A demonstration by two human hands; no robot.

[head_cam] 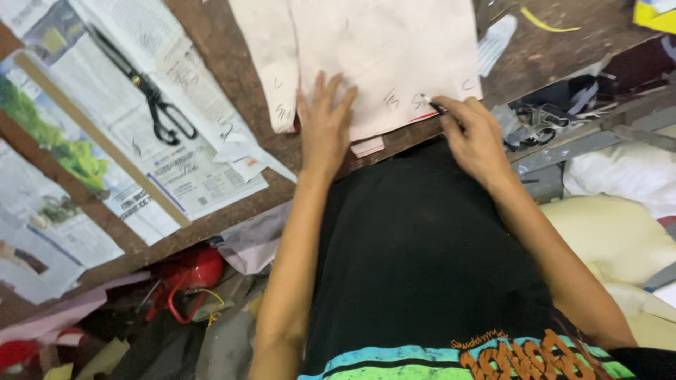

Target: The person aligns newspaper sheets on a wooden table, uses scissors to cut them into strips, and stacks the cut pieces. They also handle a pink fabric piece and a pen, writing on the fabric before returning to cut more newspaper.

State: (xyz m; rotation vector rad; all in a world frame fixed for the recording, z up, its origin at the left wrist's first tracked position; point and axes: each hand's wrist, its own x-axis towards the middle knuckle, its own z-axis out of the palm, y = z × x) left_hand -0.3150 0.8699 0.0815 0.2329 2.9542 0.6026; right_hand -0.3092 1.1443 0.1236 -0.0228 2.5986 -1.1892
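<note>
Left hand: lies flat, fingers spread, pinning the paper at top centre; grasps nothing.
Right hand: pinches a pen, tip on the paper's lower edge.
Risk: paper overhangs the table edge; if the flat hand slackens, the sheet may slide and the line smear.
Surroundings: scissors and 1 ruler lie on newspaper, upper left, well apart.
Obstruction: none near the pen.

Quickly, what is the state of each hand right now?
Left hand: open, fingers spread, pressing flat on the pale paper pattern sheet.
Right hand: closed on a pen, tip on the sheet.
</note>
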